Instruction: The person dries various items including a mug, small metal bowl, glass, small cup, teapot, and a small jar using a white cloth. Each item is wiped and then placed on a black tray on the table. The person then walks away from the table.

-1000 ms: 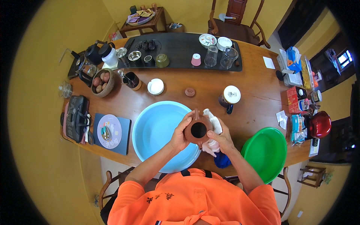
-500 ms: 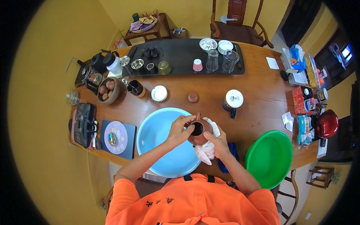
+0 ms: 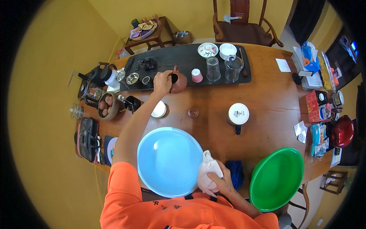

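A brown clay teapot, without its lid, is at the near edge of the black tea tray. My left hand reaches across the table and grips the teapot's left side, its fingers closed. My right hand holds a crumpled white cloth beside the right rim of the light blue basin. On the wood in front of the tray lies the small round brown lid. To the teapot's right stands a pink cup, upside down.
Two glass vessels, a lidded floral bowl and white dishes stand on the tray's right part. A white-and-black mug sits upside down right of the lid. A green basin occupies the near right. A wooden bowl with round brown things stands left.
My left hand has carried the teapot away from me, from over the blue basin to the tray. My right hand has let go of the teapot, keeping the cloth, and moved nearer to me.
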### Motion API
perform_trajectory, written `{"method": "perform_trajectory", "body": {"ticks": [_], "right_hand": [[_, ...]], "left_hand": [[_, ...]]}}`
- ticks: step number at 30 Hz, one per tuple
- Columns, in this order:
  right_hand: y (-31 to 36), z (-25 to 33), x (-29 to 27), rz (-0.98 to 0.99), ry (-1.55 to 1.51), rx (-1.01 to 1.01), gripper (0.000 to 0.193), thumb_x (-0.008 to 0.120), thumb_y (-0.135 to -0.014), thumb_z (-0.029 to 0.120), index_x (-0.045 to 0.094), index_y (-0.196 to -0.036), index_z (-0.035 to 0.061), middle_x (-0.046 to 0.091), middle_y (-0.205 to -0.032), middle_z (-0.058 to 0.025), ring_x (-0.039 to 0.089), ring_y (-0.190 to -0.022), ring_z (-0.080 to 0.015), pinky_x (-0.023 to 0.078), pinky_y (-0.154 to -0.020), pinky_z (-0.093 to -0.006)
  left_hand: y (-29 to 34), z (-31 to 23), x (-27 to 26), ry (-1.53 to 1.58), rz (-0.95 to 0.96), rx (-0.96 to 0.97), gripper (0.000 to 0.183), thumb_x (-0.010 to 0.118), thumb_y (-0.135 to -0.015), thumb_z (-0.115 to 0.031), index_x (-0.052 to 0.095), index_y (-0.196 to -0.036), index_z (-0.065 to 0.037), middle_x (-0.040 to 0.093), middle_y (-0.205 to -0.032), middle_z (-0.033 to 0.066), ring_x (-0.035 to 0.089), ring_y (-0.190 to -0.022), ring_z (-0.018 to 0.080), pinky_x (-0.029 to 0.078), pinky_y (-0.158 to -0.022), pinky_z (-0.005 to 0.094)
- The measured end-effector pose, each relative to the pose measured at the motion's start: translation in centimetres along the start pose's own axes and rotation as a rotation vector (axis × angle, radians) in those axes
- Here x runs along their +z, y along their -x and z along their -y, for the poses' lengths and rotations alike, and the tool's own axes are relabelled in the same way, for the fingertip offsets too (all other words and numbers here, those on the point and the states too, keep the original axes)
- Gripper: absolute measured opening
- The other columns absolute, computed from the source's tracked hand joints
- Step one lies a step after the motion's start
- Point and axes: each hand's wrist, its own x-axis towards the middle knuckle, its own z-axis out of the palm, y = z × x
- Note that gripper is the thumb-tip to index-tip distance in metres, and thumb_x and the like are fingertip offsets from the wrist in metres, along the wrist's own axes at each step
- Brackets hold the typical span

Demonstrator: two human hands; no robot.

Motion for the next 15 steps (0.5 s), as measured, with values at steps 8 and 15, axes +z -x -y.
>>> {"method": "perform_trajectory", "body": {"ticks": [8,15], "right_hand": [[-0.1,0.6,-1.3,0.013,0.068,0.111,0.053,0.065,-0.081,0.011,0.047,-0.129,-0.0020,0.059,-0.113,-0.0117,0.056,-0.104,-0.0179,0.044,-0.091,-0.0310],[-0.3,0.2,-1.7,0.023,0.085,0.048,0.051,0.063,-0.085,0.014,0.045,-0.130,-0.0037,0.064,-0.103,-0.0144,0.061,-0.095,-0.0173,0.048,-0.083,-0.0300]], "left_hand": [[-3.0,1.8,4.6,-0.051,-0.004,0.035,0.025,0.058,-0.078,-0.005,0.069,-0.100,-0.007,0.066,-0.085,0.0221,0.061,-0.086,0.0386,0.049,-0.080,0.0473],[-3.5,2.6,6.0,-0.090,0.034,0.040,0.025,0.059,-0.079,-0.006,0.069,-0.101,-0.009,0.065,-0.086,0.0229,0.061,-0.085,0.0393,0.049,-0.081,0.0474]]}}
